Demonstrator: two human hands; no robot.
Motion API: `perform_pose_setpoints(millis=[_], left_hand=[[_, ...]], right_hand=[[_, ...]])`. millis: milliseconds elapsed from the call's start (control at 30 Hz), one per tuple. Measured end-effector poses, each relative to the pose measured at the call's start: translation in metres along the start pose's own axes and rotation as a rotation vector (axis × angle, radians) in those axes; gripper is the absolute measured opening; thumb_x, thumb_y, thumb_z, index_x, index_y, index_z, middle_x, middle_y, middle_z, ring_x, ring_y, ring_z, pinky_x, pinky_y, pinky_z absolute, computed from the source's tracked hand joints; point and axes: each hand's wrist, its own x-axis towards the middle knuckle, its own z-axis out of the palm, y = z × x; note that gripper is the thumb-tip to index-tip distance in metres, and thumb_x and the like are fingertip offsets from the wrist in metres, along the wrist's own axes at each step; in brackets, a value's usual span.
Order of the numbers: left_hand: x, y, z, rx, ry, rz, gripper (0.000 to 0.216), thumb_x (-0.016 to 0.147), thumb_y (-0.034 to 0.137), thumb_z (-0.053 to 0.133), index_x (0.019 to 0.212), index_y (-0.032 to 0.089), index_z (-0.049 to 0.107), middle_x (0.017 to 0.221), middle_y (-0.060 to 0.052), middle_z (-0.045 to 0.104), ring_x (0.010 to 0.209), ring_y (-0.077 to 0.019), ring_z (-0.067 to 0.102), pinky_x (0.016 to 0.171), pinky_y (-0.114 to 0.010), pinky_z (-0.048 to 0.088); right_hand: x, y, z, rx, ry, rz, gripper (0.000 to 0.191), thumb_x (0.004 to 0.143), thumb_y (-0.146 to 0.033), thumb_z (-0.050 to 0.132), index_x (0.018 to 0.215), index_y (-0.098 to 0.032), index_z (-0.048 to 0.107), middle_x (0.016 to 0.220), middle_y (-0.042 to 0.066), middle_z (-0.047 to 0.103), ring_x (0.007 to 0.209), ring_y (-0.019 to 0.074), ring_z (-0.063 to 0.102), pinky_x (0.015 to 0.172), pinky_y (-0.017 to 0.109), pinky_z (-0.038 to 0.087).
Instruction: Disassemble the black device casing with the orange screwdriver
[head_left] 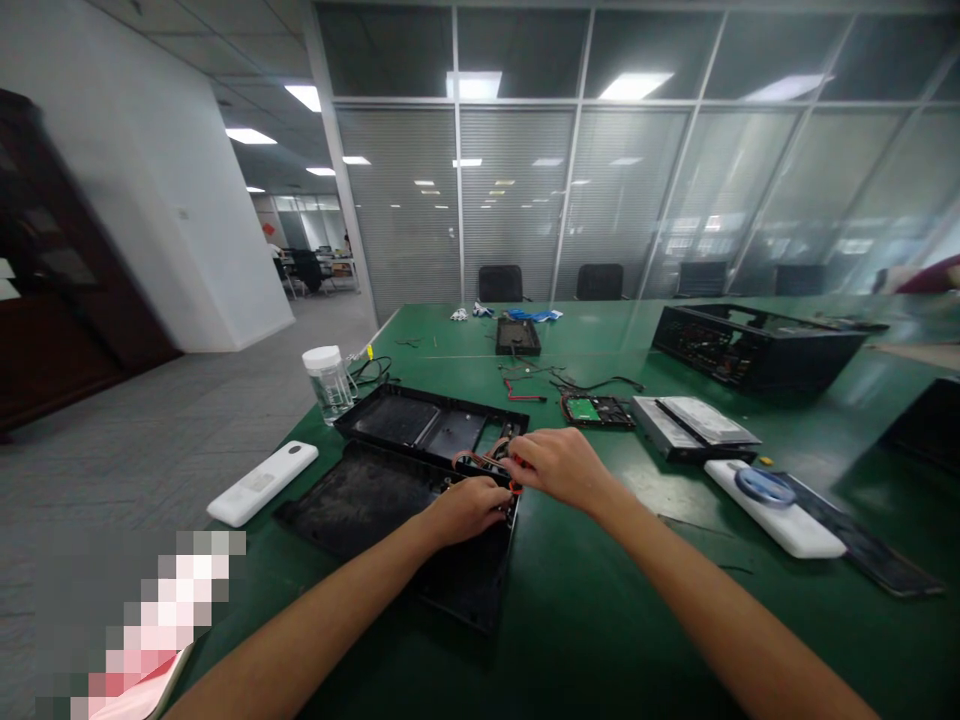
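Observation:
A black metal computer casing [360, 500] lies opened out on the green table in front of me, with a framed section [382, 420] along its far side. Coloured wires [471, 458] bunch at its right end and run into the fingers of my right hand [562, 462], which are closed round them; a bit of red shows beneath. My left hand [471, 508] is just nearer to me, over the casing's right edge, thumb and fingers pinched together. Small red and metallic bits show at its fingertips, but what it grips is mostly hidden.
To the left stand a lidded clear jar [327, 385] and a white handheld device [262, 484]. On the right lie a hard drive with a green board [596, 410], a silver drive [694, 420], another white device [787, 520] and a large black case [757, 350]. Loose cables [600, 383] lie beyond.

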Motion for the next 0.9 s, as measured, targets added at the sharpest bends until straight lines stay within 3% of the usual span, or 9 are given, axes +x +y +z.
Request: perform_pose_setpoints(millis=[233,600,767,900], left_hand=[[0.000,-0.002,0.001,-0.073,0.014,-0.021,0.015,0.077,0.016,0.060,0.092,0.018,0.056,0.091,-0.002,0.057,0.086,-0.0151,0.054,0.076,-0.023,0.041],[0.001,0.002,-0.003,-0.054,-0.004,-0.023,0.011,0.077,0.015,0.059,0.087,0.018,0.056,0.087,-0.002,0.057,0.083,-0.0147,0.055,0.073,-0.022,0.041],[0.001,0.000,-0.002,-0.060,0.002,-0.006,0.013,0.076,0.014,0.059,0.089,0.018,0.057,0.094,-0.003,0.057,0.090,-0.0164,0.054,0.078,-0.024,0.042],[0.000,0.000,0.001,-0.075,0.015,-0.026,0.014,0.077,0.015,0.059,0.091,0.018,0.057,0.091,-0.003,0.058,0.087,-0.0158,0.054,0.078,-0.024,0.042]], right_hand=[[-0.001,0.003,0.001,0.033,0.055,0.052,0.034,0.087,-0.036,0.038,0.069,-0.019,0.061,0.057,0.001,0.060,0.052,0.0092,0.050,0.049,0.025,0.020],[0.002,0.002,-0.002,0.000,0.020,0.013,0.037,0.088,-0.037,0.037,0.067,-0.018,0.060,0.057,0.002,0.062,0.051,0.0094,0.051,0.049,0.026,0.016],[0.001,-0.007,-0.014,-0.080,-0.102,0.144,0.047,0.084,-0.055,0.037,0.066,-0.017,0.058,0.058,0.007,0.063,0.052,0.0146,0.055,0.049,0.026,0.019],[-0.002,-0.013,-0.029,0.006,-0.230,0.209,0.028,0.087,-0.039,0.038,0.089,-0.018,0.056,0.070,0.006,0.065,0.058,0.0164,0.057,0.051,0.026,0.025]])
